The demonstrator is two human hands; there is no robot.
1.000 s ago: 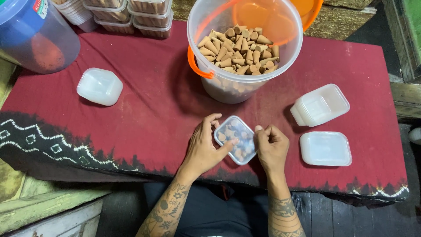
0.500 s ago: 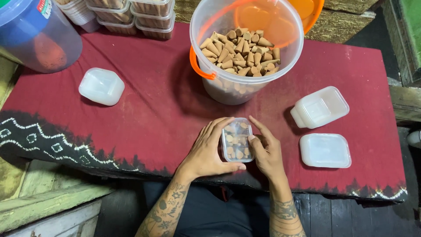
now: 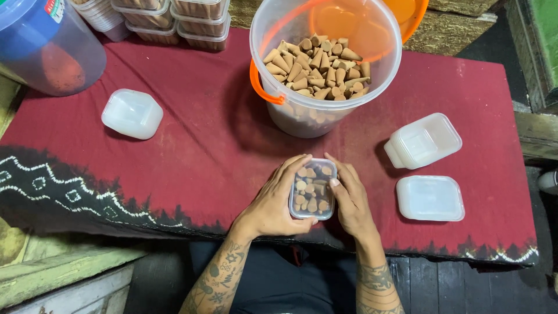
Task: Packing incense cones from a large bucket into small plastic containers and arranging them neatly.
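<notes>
A small clear plastic box [image 3: 312, 189] filled with brown cones and covered by a lid sits on the red cloth near the table's front edge. My left hand [image 3: 274, 203] cups its left side and my right hand [image 3: 350, 199] presses against its right side, so both hands grip it. Just behind it stands a large clear bucket [image 3: 325, 58] with an orange handle, holding many loose brown cones [image 3: 317, 68].
A stack of empty clear boxes [image 3: 422, 140] and a separate white lid [image 3: 430, 198] lie at the right. Another closed white box [image 3: 132, 113] is at the left. A blue-lidded jar [image 3: 43, 43] and stacked filled boxes [image 3: 174, 20] stand at the back.
The small box has been turned from a tilted angle to lie lengthwise between my hands. Both palms have closed in flat along its sides.
</notes>
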